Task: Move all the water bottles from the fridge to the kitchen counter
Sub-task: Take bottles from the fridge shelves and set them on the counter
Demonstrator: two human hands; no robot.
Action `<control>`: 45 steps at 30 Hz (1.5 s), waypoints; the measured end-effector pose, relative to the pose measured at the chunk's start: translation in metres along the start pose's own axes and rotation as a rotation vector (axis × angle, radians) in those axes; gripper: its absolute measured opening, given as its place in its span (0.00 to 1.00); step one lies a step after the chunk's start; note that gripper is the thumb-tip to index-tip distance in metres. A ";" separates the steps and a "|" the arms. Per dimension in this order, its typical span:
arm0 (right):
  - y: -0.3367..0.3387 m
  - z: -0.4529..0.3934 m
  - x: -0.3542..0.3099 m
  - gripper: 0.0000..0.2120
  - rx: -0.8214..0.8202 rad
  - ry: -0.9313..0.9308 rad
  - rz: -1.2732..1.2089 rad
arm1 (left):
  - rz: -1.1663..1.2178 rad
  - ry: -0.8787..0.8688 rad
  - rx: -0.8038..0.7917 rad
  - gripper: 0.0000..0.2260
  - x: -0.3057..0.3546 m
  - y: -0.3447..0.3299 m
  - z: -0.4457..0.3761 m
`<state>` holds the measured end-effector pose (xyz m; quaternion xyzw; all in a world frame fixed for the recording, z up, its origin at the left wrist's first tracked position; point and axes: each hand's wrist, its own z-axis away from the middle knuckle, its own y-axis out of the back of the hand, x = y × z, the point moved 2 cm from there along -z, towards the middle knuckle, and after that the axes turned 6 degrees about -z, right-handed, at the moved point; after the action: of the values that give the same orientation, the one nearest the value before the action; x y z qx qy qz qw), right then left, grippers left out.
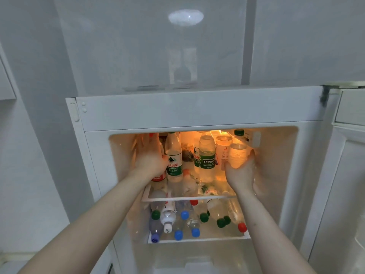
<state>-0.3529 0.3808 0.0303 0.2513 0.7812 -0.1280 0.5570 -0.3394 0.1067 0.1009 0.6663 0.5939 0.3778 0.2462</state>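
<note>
- While both bare arms reach up from the bottom of the frame, the white fridge point(197, 113) stands open at centre, its inside lit orange.
- The left hand point(151, 158) is wrapped around a clear plastic bottle with a red label point(158, 177) standing at the left end of the upper glass shelf point(187, 198); the fingers curl round its far side, so the grip is closed on it.
- The right hand point(242, 171) cups the bottom of a clear unlabelled plastic bottle with a dark green cap point(238, 153), tilted at the right end of the same shelf; fingers and thumb are closed around its base.
- Between the hands, upright on the upper shelf, stand a clear bottle with a green-and-white label point(173, 157) just beside the left hand and a clear bottle with a green Cestbon label point(206, 157) right of centre, with more bottles behind.
- A few bottles lie flat on that shelf's front part.
- On the lower shelf point(197, 239), below centre, bottles lie on their sides with caps towards the camera: blue caps point(178, 234) at the left, green caps point(221, 222) and a red cap point(242, 227) at the right.
- The open fridge door point(347, 175) fills the right edge of the frame.
</note>
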 end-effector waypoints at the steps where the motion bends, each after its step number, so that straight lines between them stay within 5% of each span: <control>1: -0.003 -0.002 0.003 0.43 -0.004 0.002 0.014 | -0.007 0.028 -0.012 0.28 -0.002 -0.003 -0.003; 6: -0.006 -0.001 0.013 0.38 -0.002 -0.009 0.040 | 0.014 0.062 0.045 0.18 -0.007 -0.009 -0.010; 15: -0.014 0.022 0.016 0.35 -0.143 0.039 -0.038 | 0.134 0.051 0.092 0.14 -0.012 -0.007 -0.008; 22: -0.034 0.050 0.010 0.43 -0.249 0.132 0.029 | 0.155 -0.010 0.049 0.29 -0.004 -0.001 0.012; 29: -0.036 0.071 0.006 0.35 -0.260 0.239 0.113 | 0.163 -0.103 0.039 0.11 -0.002 0.015 0.037; 35: -0.032 0.088 0.000 0.35 -0.306 0.301 0.136 | 0.255 -0.229 0.000 0.12 0.002 0.021 0.070; 45: -0.004 0.157 -0.033 0.35 -0.325 0.143 -0.127 | 0.468 -0.167 0.067 0.14 -0.025 0.084 0.142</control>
<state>-0.2203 0.2935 0.0065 0.1167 0.8436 -0.0170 0.5239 -0.1757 0.0853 0.0765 0.8223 0.4133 0.3482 0.1782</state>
